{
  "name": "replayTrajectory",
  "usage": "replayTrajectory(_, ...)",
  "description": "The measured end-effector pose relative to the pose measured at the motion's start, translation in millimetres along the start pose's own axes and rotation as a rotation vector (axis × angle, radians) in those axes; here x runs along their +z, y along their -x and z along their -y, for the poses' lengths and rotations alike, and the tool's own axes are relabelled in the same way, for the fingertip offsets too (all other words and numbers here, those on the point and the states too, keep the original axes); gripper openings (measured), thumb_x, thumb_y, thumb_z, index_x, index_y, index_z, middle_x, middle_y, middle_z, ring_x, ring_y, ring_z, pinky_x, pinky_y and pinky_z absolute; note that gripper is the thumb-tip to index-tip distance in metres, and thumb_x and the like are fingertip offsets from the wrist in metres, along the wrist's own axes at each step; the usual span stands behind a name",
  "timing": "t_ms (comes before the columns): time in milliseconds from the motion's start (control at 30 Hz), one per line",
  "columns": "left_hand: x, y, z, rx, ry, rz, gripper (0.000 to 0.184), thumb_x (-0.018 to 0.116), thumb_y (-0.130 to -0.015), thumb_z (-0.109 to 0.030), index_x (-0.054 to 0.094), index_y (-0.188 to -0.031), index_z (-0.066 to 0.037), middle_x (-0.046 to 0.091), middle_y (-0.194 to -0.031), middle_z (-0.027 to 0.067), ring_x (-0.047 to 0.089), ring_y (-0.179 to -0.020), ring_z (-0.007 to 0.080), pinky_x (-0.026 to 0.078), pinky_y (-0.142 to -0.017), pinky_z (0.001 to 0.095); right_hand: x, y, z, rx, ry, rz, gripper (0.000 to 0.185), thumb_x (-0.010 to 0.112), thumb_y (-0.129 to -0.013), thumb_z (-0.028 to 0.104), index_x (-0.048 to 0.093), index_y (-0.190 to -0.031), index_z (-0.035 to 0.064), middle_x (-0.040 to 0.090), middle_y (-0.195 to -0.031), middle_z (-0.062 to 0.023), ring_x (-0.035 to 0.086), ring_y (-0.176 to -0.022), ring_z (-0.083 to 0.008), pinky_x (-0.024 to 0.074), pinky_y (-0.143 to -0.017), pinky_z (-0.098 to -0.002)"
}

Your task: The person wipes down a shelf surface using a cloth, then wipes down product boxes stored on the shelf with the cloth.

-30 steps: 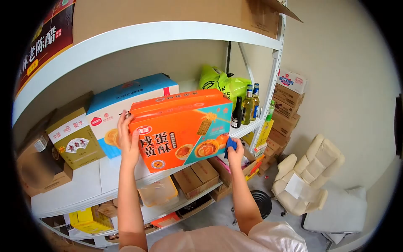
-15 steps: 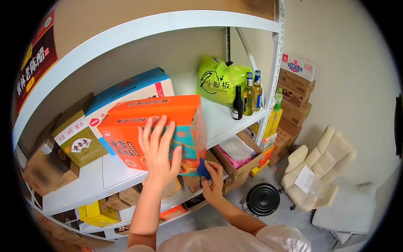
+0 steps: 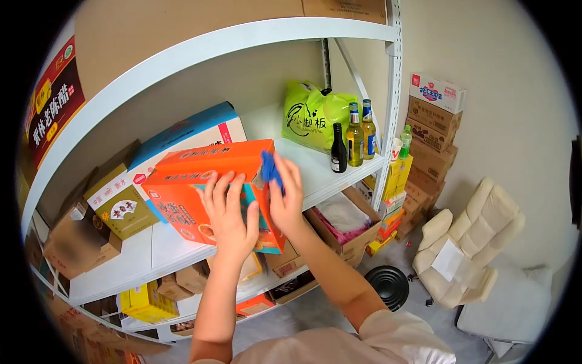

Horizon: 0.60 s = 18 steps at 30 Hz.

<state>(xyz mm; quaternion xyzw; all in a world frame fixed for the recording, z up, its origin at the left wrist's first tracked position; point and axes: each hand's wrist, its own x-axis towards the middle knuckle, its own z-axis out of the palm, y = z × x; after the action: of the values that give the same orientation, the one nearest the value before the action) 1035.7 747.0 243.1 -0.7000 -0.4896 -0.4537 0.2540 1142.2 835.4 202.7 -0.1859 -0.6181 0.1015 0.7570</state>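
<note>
An orange and teal box (image 3: 176, 209) stands tilted at the edge of the white shelf (image 3: 145, 252), its narrow right side partly facing me. Spread over its front near the top edge is my left hand (image 3: 230, 215), fingers apart against the cardboard. My right hand (image 3: 287, 191) is closed on a blue cloth (image 3: 271, 170), which touches the upper right corner of the box. Behind the orange box are a blue and white box (image 3: 182, 142) and an olive and white box (image 3: 124, 209).
A green bag (image 3: 315, 115), a dark bottle (image 3: 338, 151) and two yellowish bottles (image 3: 354, 136) stand on the shelf's right part. Stacked cartons (image 3: 430, 151), a black stool (image 3: 388, 288) and a cream chair (image 3: 467, 249) are to the right.
The orange box has turned, showing its right side, and shifted left. My left hand moved from its left edge to its front. My right hand first dropped, then rose with the cloth to the upper corner.
</note>
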Motion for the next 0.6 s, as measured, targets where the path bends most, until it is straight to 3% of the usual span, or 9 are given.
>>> replayTrajectory(167, 2.7, 3.7, 0.4, 0.034, -0.049, 0.008, 0.054, 0.064, -0.081, -0.011, 0.048, -0.131, -0.004, 0.043, -0.136, 0.0166, 0.030, -0.135, 0.0396, 0.024, -0.112, 0.0516, 0.3, -10.5, -41.7, 0.226, -0.064, -0.031, 0.045, 0.050, -0.088, -0.004, 0.051, -0.133, -0.0002, 0.053, -0.122, -0.0193, 0.055, -0.108, -0.0345, 0.0422, -0.098, -0.0373)
replayTrajectory(233, 2.8, 4.8, 2.8, 0.045, -0.035, 0.010, 0.054, 0.065, -0.081, -0.012, 0.048, -0.132, -0.004, 0.043, -0.137, 0.0165, 0.030, -0.135, 0.0397, 0.024, -0.112, 0.0513, -4.3, 11.6, -43.9, 0.211, 0.003, -0.025, 0.044, 0.050, -0.089, -0.003, 0.051, -0.133, -0.0006, 0.053, -0.122, -0.0192, 0.055, -0.109, -0.0342, 0.0419, -0.098, -0.0375)
replayTrajectory(300, 5.6, 6.6, 5.7, 0.052, 0.001, -0.006, 0.053, 0.064, -0.084, -0.021, 0.048, -0.133, -0.007, 0.042, -0.136, 0.0157, 0.028, -0.136, 0.0398, 0.014, -0.111, 0.0650, -10.7, 37.1, -42.5, 0.191, 0.077, -0.010, 0.043, 0.050, -0.089, -0.002, 0.052, -0.132, -0.0010, 0.054, -0.123, -0.0191, 0.055, -0.110, -0.0338, 0.0416, -0.099, -0.0377)
replayTrajectory(600, 4.8, 8.2, 2.7, 0.060, 0.000, -0.021, 0.054, 0.065, -0.083, -0.020, 0.048, -0.132, -0.007, 0.043, -0.136, 0.0156, 0.030, -0.134, 0.0407, 0.014, -0.109, 0.0669, -26.6, 117.4, 37.3, 0.253, 0.081, 0.035, 0.042, 0.050, -0.090, 0.001, 0.055, -0.132, 0.0013, 0.054, -0.125, -0.0185, 0.053, -0.113, -0.0315, 0.0417, -0.098, -0.0371)
